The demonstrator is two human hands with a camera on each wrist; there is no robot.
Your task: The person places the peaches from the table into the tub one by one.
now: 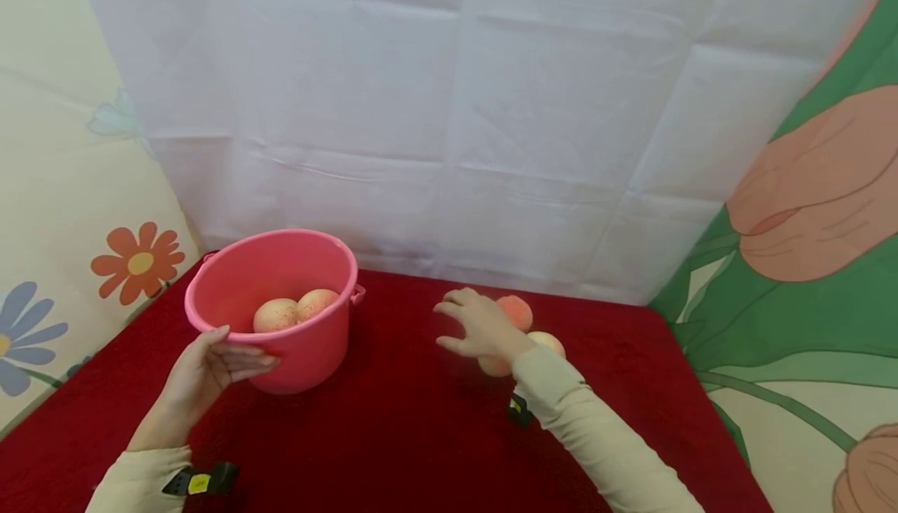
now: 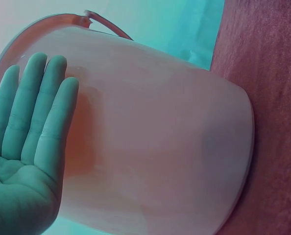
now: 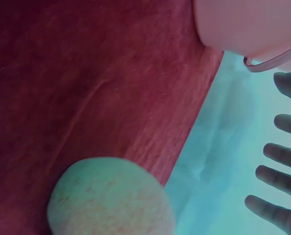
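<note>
A pink bucket [image 1: 309, 357] stands at the left of the table, with two pale peaches [image 1: 276, 316] speckled red inside. Against its near side is my left hand [image 1: 203, 373], the thumb at the rim. Its straight fingers [image 2: 47, 107] lie along the outer wall in the left wrist view. My right hand [image 1: 480, 322] is over the table with fingers spread and nothing in them. Just beside and behind it are an orange-red peach [image 1: 515, 313], a pale peach [image 1: 549, 341] and another peach [image 1: 494, 366], partly covered by the hand and wrist.
Dark red cloth [image 1: 393, 419] covers the table. A white sheet [image 1: 449, 107] hangs along the back edge, and flower-printed panels [image 1: 807, 318] flank both sides. The bucket's handle [image 3: 278, 59] hangs at its side.
</note>
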